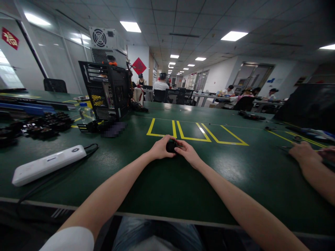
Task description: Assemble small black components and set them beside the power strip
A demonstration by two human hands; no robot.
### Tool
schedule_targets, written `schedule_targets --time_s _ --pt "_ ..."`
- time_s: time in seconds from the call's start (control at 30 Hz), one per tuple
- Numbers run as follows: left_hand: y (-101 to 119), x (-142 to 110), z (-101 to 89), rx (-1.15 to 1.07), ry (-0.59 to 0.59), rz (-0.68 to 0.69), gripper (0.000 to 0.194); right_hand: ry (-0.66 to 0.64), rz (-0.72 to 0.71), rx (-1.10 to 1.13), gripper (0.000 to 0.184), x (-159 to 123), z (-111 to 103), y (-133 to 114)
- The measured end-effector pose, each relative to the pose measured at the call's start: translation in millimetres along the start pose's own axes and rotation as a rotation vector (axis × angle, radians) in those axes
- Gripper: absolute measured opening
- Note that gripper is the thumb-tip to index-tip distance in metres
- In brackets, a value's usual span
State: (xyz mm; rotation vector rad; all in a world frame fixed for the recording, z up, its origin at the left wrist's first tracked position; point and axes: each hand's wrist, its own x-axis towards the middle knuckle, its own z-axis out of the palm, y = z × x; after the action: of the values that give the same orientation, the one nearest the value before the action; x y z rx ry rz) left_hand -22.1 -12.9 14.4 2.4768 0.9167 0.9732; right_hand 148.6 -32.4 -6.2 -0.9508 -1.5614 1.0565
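My left hand and my right hand meet over the green table, just in front of the yellow floor-tape boxes. Both hands have their fingers curled round a small black object held between them; its shape is mostly hidden by the fingers. Both forearms stretch out from the table's near edge.
A white power strip with a black cable lies at the left. Behind it stand an open black computer case, a clear bottle and piles of black parts. Another person's hand rests at the right. People sit at far tables.
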Motion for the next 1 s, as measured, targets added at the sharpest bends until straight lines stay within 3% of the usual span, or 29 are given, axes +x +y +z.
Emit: schedule_targets --time_s 0.47,0.7,0.83,1.0 --pt "-2.1 0.1 1.5 -0.001 0.020 0.003 0.060 0.009 0.014 0.086 0.026 -5.5 2.2 -4.3" --pt "-0.5 0.0 0.3 -0.002 0.010 0.009 0.058 -0.001 0.022 0.061 0.038 -2.5 0.6 -3.5" --pt "0.8 -0.5 -0.8 -0.007 0.006 -0.010 0.058 -0.033 0.014 0.097 0.037 -3.0 -0.1 -2.8" --pt "0.9 -0.7 -0.5 -0.020 0.011 -0.004 0.058 0.016 0.034 0.085 0.028 -5.2 0.5 -2.1"
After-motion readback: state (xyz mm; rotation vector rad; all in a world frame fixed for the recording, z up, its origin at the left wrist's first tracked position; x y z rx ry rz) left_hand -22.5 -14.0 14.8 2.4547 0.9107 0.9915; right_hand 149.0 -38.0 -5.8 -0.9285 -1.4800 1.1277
